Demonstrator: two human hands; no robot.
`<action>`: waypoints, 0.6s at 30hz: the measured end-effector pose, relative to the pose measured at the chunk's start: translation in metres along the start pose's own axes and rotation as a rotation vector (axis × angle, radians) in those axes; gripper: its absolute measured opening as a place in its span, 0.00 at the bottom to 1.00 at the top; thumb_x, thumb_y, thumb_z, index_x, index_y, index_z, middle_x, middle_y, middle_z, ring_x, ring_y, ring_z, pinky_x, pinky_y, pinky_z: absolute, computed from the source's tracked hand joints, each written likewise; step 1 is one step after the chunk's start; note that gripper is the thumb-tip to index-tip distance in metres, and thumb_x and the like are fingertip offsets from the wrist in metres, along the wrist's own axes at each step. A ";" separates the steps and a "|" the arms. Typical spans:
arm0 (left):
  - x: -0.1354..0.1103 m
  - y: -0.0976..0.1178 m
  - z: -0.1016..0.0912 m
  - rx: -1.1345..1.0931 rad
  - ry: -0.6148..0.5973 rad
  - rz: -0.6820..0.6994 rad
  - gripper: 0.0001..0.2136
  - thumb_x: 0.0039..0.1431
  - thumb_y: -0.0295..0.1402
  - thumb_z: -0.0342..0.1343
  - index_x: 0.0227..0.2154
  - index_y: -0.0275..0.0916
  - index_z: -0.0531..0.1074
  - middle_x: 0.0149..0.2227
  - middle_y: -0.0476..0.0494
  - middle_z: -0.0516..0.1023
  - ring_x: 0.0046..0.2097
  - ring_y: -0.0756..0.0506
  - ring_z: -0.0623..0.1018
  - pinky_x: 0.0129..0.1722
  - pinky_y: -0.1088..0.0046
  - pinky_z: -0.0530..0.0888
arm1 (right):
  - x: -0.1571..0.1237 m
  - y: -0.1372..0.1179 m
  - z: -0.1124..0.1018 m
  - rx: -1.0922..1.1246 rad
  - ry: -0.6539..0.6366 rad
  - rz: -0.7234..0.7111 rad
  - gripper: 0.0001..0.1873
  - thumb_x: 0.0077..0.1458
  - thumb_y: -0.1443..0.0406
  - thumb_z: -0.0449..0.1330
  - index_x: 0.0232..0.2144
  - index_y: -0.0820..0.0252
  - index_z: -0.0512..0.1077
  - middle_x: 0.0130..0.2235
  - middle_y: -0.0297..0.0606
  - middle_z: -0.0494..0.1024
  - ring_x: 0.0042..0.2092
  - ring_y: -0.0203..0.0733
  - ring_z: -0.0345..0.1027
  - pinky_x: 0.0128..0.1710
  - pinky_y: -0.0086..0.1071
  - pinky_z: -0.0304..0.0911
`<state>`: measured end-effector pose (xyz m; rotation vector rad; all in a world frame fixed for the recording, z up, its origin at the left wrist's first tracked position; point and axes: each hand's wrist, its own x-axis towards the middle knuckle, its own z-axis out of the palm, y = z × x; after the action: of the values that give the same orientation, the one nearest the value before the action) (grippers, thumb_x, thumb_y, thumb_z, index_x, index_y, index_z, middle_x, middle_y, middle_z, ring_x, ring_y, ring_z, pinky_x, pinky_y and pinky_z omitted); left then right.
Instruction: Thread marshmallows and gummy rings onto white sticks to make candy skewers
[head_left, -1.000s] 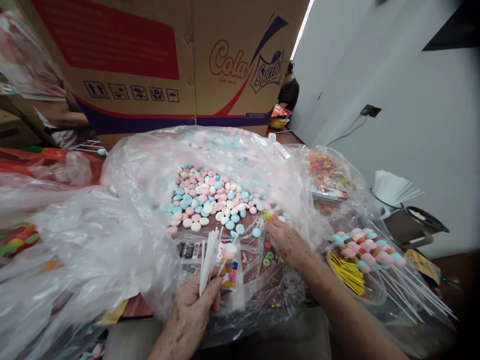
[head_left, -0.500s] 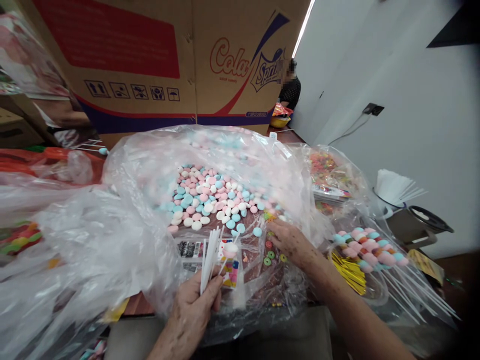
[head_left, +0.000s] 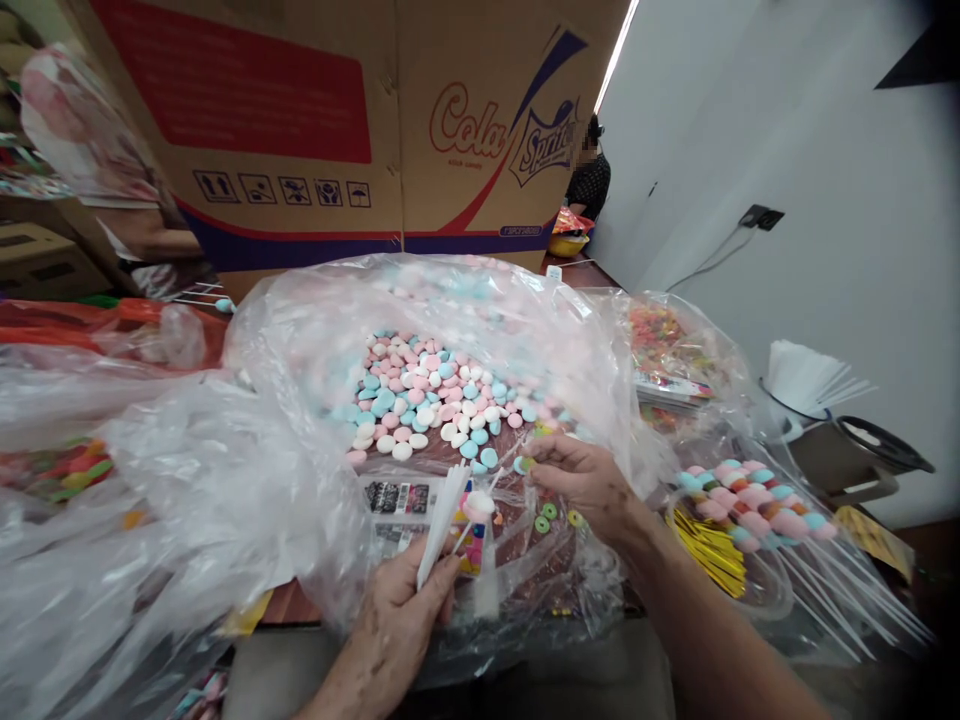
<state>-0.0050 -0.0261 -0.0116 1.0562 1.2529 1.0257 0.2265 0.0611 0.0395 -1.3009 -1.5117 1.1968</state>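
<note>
Fingers of the right hand are pinched together on a small green ring candy, held just above the clear plastic bag and close to the tip of a white stick. The left hand is closed around a bundle of white sticks, thumb pressed across them; one stick stands out from the bundle and carries a pale pink candy near its top.

To thread the ring cleanly, its hole should face the stick's tip squarely, and the left hand should keep that one stick steady and apart from the others so the tip does not wander. A light pinch at the ring's rim leaves the hole free.

The right forearm comes in from the lower right, wrist bent a little inward, palm turned down. The left wrist rises from the bottom edge, knuckles toward the camera. More ring candies lie loose on the plastic just below the right hand, and pastel disc candies are heaped farther back in the bag. Finished candy skewers lie to the right.
</note>
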 end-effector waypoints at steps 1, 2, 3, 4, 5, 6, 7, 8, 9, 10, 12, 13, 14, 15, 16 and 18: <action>0.000 0.003 0.000 0.052 -0.035 0.018 0.12 0.59 0.42 0.57 0.26 0.40 0.77 0.15 0.55 0.66 0.20 0.50 0.60 0.21 0.74 0.56 | -0.001 -0.005 0.005 0.140 -0.007 0.040 0.11 0.47 0.61 0.66 0.33 0.59 0.75 0.29 0.32 0.76 0.27 0.35 0.67 0.28 0.29 0.62; 0.000 0.006 -0.001 0.103 -0.064 0.038 0.13 0.60 0.41 0.55 0.25 0.40 0.76 0.15 0.55 0.65 0.20 0.50 0.60 0.22 0.74 0.56 | -0.001 -0.008 0.010 0.244 -0.015 0.072 0.13 0.44 0.61 0.69 0.33 0.60 0.76 0.29 0.33 0.77 0.27 0.35 0.68 0.29 0.29 0.64; 0.000 0.008 -0.001 0.144 -0.087 0.049 0.14 0.61 0.41 0.53 0.24 0.40 0.75 0.16 0.55 0.64 0.20 0.50 0.61 0.22 0.73 0.56 | -0.001 -0.012 0.014 0.317 -0.020 0.093 0.14 0.42 0.61 0.71 0.32 0.60 0.77 0.29 0.33 0.77 0.28 0.35 0.69 0.29 0.29 0.65; 0.000 0.010 -0.001 0.169 -0.096 0.052 0.14 0.61 0.41 0.53 0.23 0.40 0.74 0.16 0.55 0.64 0.21 0.50 0.62 0.23 0.73 0.56 | -0.001 -0.014 0.017 0.366 -0.023 0.105 0.14 0.41 0.61 0.72 0.31 0.61 0.77 0.29 0.33 0.77 0.27 0.35 0.69 0.29 0.29 0.66; 0.000 0.012 -0.001 0.186 -0.106 0.044 0.14 0.62 0.40 0.52 0.23 0.40 0.73 0.16 0.55 0.64 0.22 0.49 0.62 0.23 0.73 0.56 | 0.000 -0.015 0.019 0.397 -0.026 0.111 0.15 0.40 0.61 0.73 0.31 0.61 0.78 0.29 0.33 0.77 0.27 0.35 0.69 0.29 0.29 0.66; 0.000 0.012 -0.002 0.195 -0.115 0.031 0.14 0.62 0.40 0.52 0.24 0.40 0.73 0.16 0.55 0.64 0.22 0.49 0.62 0.23 0.73 0.56 | 0.001 -0.015 0.020 0.414 -0.027 0.113 0.15 0.39 0.61 0.74 0.30 0.61 0.78 0.29 0.33 0.77 0.27 0.34 0.70 0.28 0.29 0.66; 0.000 0.012 -0.002 0.195 -0.122 0.016 0.14 0.62 0.40 0.51 0.25 0.40 0.73 0.17 0.55 0.64 0.22 0.49 0.62 0.23 0.73 0.56 | 0.002 -0.015 0.021 0.424 -0.030 0.110 0.15 0.39 0.61 0.74 0.30 0.61 0.79 0.29 0.33 0.77 0.27 0.34 0.70 0.28 0.28 0.66; 0.000 0.011 -0.002 0.190 -0.127 0.005 0.13 0.63 0.40 0.51 0.26 0.40 0.73 0.17 0.55 0.65 0.22 0.49 0.62 0.23 0.73 0.56 | 0.002 -0.015 0.021 0.429 -0.036 0.105 0.15 0.39 0.61 0.75 0.30 0.60 0.79 0.29 0.33 0.77 0.27 0.34 0.70 0.28 0.28 0.66; 0.001 0.010 -0.002 0.189 -0.135 -0.001 0.13 0.63 0.40 0.51 0.27 0.40 0.73 0.17 0.55 0.65 0.22 0.49 0.62 0.23 0.73 0.56 | 0.003 -0.014 0.021 0.432 -0.042 0.100 0.14 0.39 0.61 0.75 0.30 0.60 0.79 0.29 0.33 0.78 0.27 0.34 0.70 0.29 0.28 0.66; 0.001 0.009 -0.002 0.189 -0.141 0.003 0.13 0.63 0.40 0.51 0.27 0.40 0.73 0.17 0.55 0.66 0.23 0.49 0.63 0.23 0.73 0.56 | 0.004 -0.013 0.020 0.434 -0.046 0.093 0.14 0.39 0.61 0.75 0.30 0.59 0.80 0.28 0.33 0.78 0.28 0.34 0.70 0.29 0.28 0.66; 0.001 0.007 -0.002 0.193 -0.145 0.016 0.14 0.63 0.41 0.50 0.26 0.40 0.72 0.17 0.55 0.66 0.23 0.49 0.63 0.24 0.73 0.56 | 0.004 -0.012 0.020 0.426 -0.050 0.080 0.13 0.38 0.62 0.75 0.29 0.58 0.80 0.29 0.33 0.78 0.28 0.33 0.69 0.30 0.27 0.66; 0.001 0.007 -0.002 0.196 -0.143 0.020 0.14 0.63 0.41 0.50 0.26 0.40 0.72 0.17 0.55 0.65 0.23 0.49 0.63 0.24 0.73 0.56 | 0.005 -0.012 0.020 0.419 -0.052 0.076 0.13 0.38 0.62 0.75 0.29 0.58 0.81 0.29 0.33 0.78 0.29 0.33 0.69 0.30 0.27 0.65; 0.001 0.006 -0.002 0.198 -0.138 0.021 0.14 0.63 0.41 0.50 0.26 0.40 0.73 0.17 0.55 0.65 0.22 0.49 0.62 0.24 0.73 0.57 | 0.005 -0.012 0.020 0.412 -0.055 0.074 0.12 0.38 0.62 0.75 0.29 0.58 0.81 0.28 0.33 0.78 0.29 0.33 0.69 0.30 0.27 0.65; 0.001 0.007 -0.002 0.200 -0.131 0.021 0.14 0.63 0.40 0.51 0.26 0.40 0.73 0.17 0.56 0.65 0.22 0.49 0.62 0.24 0.73 0.57 | 0.005 -0.011 0.020 0.406 -0.059 0.076 0.12 0.38 0.62 0.75 0.29 0.58 0.81 0.28 0.32 0.77 0.28 0.33 0.69 0.29 0.27 0.65; 0.001 0.007 -0.002 0.201 -0.128 0.020 0.14 0.63 0.40 0.51 0.26 0.40 0.73 0.17 0.56 0.65 0.22 0.49 0.62 0.24 0.72 0.57 | 0.005 -0.011 0.020 0.403 -0.062 0.079 0.12 0.38 0.62 0.75 0.29 0.58 0.81 0.28 0.32 0.77 0.28 0.33 0.68 0.29 0.27 0.65; 0.001 0.009 -0.001 0.197 -0.123 0.023 0.14 0.62 0.40 0.51 0.25 0.40 0.73 0.17 0.56 0.64 0.22 0.49 0.61 0.24 0.72 0.57 | 0.006 -0.011 0.019 0.407 -0.068 0.084 0.12 0.38 0.63 0.75 0.29 0.58 0.81 0.27 0.32 0.77 0.28 0.33 0.68 0.29 0.27 0.65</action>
<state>-0.0064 -0.0233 -0.0034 1.2680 1.2616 0.8529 0.2046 0.0635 0.0455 -1.0650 -1.1855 1.5226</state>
